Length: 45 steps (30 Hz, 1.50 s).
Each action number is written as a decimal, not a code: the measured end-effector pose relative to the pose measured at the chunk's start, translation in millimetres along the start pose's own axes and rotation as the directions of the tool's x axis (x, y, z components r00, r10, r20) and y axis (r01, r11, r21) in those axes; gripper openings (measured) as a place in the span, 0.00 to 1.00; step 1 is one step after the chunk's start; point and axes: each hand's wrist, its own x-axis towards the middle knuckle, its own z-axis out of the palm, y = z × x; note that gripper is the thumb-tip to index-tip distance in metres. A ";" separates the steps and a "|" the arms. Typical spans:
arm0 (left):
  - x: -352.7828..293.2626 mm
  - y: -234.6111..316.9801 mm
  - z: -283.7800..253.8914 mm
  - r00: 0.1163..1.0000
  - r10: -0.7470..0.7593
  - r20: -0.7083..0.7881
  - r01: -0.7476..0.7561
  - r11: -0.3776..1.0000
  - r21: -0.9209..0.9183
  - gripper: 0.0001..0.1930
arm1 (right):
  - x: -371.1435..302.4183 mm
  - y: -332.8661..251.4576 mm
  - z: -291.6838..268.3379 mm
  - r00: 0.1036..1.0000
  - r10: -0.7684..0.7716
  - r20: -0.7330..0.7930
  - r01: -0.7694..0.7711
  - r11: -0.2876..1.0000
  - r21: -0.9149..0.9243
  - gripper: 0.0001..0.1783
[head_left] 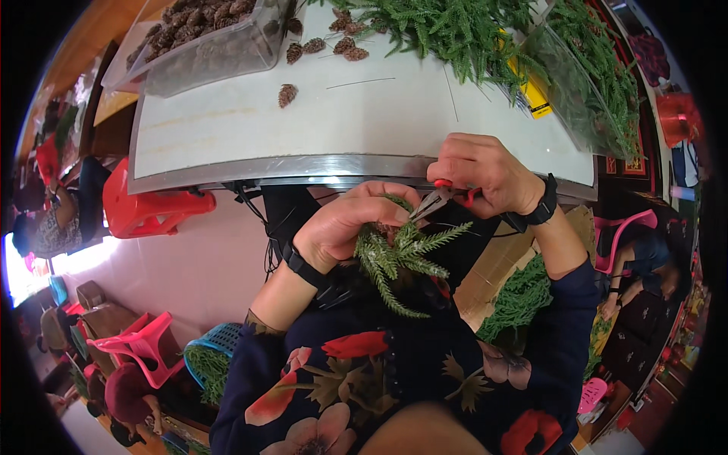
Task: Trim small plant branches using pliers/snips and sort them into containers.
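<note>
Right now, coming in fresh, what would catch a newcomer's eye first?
Mid-picture, the left hand grips a bushy green pine-like sprig, with red-handled pliers held up to it by the right hand. Beyond, on the white tabletop, a clear plastic bin of pine cones stands far left and heaped greenery lies far right.

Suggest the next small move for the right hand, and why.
Probably a gentle squeeze of the red-handled pliers in the right hand: their metal tips appear to be right at the upper end of the green sprig, which the left hand pinches there.
</note>
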 end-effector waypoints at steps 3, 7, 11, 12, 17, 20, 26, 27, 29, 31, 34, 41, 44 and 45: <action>-3.4 3.8 3.4 0.987 0.081 -0.138 -0.072 0.995 0.071 0.09 | -4.7 -4.4 2.0 0.993 0.121 0.006 -0.121 0.988 0.093 0.21; -0.2 4.0 8.1 0.923 0.244 -0.299 -0.176 0.955 0.238 0.08 | -8.8 -17.2 3.6 0.944 0.328 0.046 -0.330 0.940 0.085 0.21; 4.3 -1.0 10.4 0.849 0.359 -0.388 -0.237 0.915 0.326 0.07 | -8.5 -25.1 5.4 0.907 0.411 0.090 -0.416 0.909 0.041 0.21; 5.9 -2.2 10.5 0.830 0.380 -0.408 -0.250 0.908 0.337 0.07 | -9.5 -26.5 4.8 0.900 0.423 0.103 -0.428 0.903 0.031 0.22; 7.1 0.5 3.2 0.907 0.256 -0.334 -0.218 0.965 0.145 0.09 | -18.5 -8.2 2.0 0.921 0.388 -0.004 -0.386 0.916 0.107 0.24; 3.9 2.6 5.3 0.959 0.144 -0.245 -0.142 0.990 0.027 0.09 | -18.3 -1.2 1.8 0.963 0.271 0.007 -0.271 0.959 0.088 0.24; 2.3 2.6 10.5 0.974 0.086 -0.210 -0.094 0.995 -0.027 0.10 | -6.7 2.2 7.3 0.988 0.151 0.024 -0.153 0.984 0.088 0.23; 1.1 3.2 16.7 0.969 0.070 -0.237 -0.080 0.996 -0.031 0.10 | -5.5 1.1 7.3 0.991 0.134 0.019 -0.135 0.987 0.083 0.23; 0.3 3.0 19.1 0.963 0.053 -0.264 -0.065 0.997 -0.037 0.09 | -5.3 -0.4 6.7 0.993 0.119 0.013 -0.119 0.990 0.079 0.22; 0.6 1.6 15.8 0.959 0.091 -0.267 -0.093 0.996 0.005 0.09 | -7.4 -2.2 5.5 0.992 0.129 -0.008 -0.129 0.991 0.045 0.21; 1.8 -1.1 5.9 0.942 0.167 -0.290 -0.149 0.985 0.083 0.10 | -12.2 -6.8 8.0 0.970 0.238 -0.052 -0.234 0.969 0.078 0.19; 4.6 -7.1 16.2 0.806 0.462 -0.370 -0.278 0.848 0.452 0.07 | -4.1 -42.2 15.3 0.772 0.617 -0.153 -0.485 0.727 0.486 0.11; 1.6 -4.6 22.3 0.742 0.544 -0.392 -0.155 0.708 0.689 0.06 | 17.3 -53.0 12.8 0.770 0.595 -0.230 -0.493 0.784 0.377 0.08; 1.6 -5.0 22.5 0.745 0.543 -0.389 -0.155 0.707 0.690 0.06 | 19.7 -52.5 15.2 0.768 0.597 -0.234 -0.495 0.783 0.376 0.08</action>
